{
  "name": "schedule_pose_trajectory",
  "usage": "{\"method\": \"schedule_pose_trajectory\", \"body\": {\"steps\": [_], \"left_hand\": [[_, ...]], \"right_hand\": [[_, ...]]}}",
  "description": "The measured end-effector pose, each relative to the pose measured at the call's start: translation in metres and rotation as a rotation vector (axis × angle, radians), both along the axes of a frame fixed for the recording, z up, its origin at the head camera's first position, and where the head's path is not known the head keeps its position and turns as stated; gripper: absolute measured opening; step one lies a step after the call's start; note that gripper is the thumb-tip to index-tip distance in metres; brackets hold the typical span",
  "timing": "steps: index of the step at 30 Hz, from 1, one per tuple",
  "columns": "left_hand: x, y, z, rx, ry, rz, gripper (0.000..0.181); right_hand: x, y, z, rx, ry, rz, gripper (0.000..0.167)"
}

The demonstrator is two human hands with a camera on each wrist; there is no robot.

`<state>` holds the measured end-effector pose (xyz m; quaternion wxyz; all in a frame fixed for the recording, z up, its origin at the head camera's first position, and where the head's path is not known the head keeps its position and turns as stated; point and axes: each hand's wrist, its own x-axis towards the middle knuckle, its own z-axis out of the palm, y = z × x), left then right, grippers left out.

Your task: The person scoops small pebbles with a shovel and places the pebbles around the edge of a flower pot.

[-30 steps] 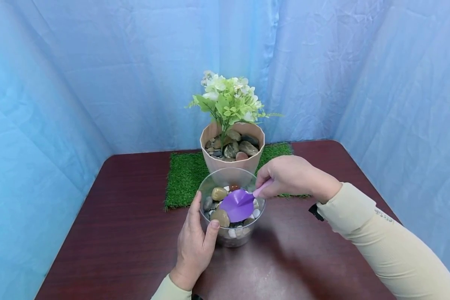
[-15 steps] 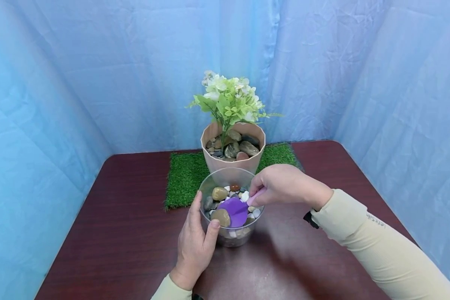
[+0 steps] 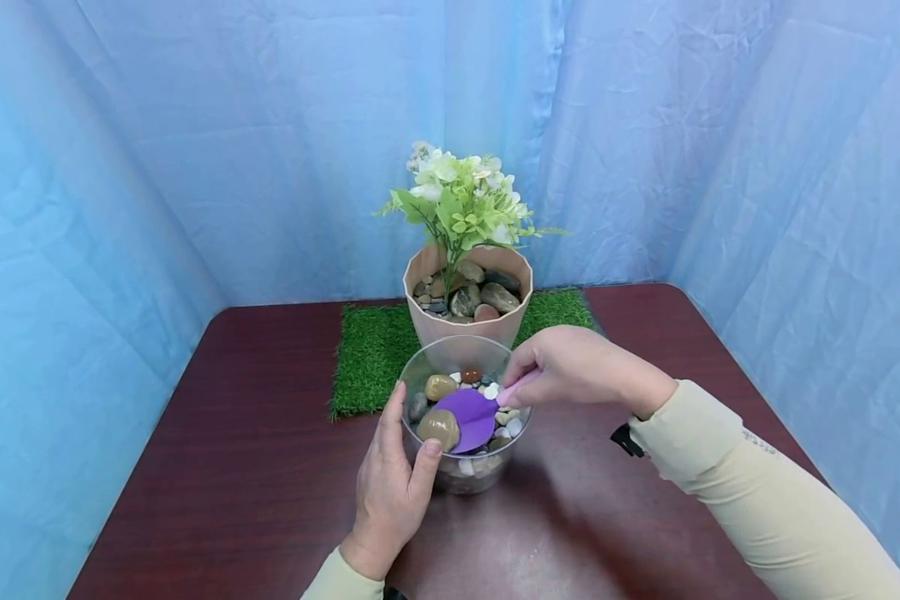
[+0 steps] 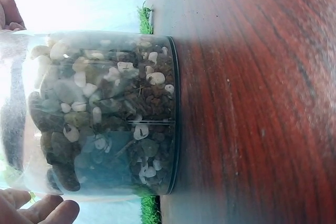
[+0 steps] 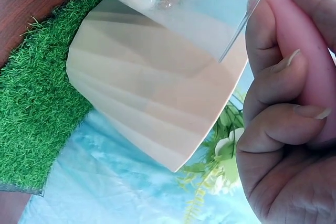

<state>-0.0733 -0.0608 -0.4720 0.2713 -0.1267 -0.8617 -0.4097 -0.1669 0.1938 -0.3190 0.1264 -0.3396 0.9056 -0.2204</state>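
A clear plastic pot full of pebbles stands on the table. My left hand holds its left side, thumb at the near rim and fingers along the outer wall. My right hand grips the pink handle of a small garden trowel, its fingers curled round it. Inside the pot, the trowel's purple blade lies over the stones, its lower left edge against a large brown stone. Whether the blade reaches under that stone is hidden. Through the pot wall show layered pebbles, white bits and dark grit.
Just behind the pot stands a beige planter with large stones and white-green flowers. It sits on a green artificial-grass mat. Blue curtains hang around the dark red wooden table.
My right hand has lowered the trowel and shifted it left, then slightly back up and right. The large brown stone has risen a little. My left hand stays on the pot.
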Motion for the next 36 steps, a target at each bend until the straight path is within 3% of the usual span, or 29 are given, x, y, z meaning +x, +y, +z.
{"method": "schedule_pose_trajectory", "body": {"steps": [5,13,21,36], "left_hand": [[0.000,0.000,0.000,0.000,-0.001,0.002,0.082],[0.000,0.000,0.001,-0.003,-0.008,0.004,0.081],[0.000,0.000,-0.001,0.000,0.006,0.001,0.080],[0.000,-0.001,-0.001,0.006,0.013,0.000,0.082]], "right_hand": [[-0.001,0.004,0.001,-0.046,-0.073,-0.029,0.005],[-0.004,0.008,-0.003,-0.083,-0.084,-0.034,0.004],[-0.004,0.014,0.000,-0.112,-0.109,-0.094,0.007],[-0.009,0.026,0.014,-0.105,-0.064,-0.142,0.009]]}}
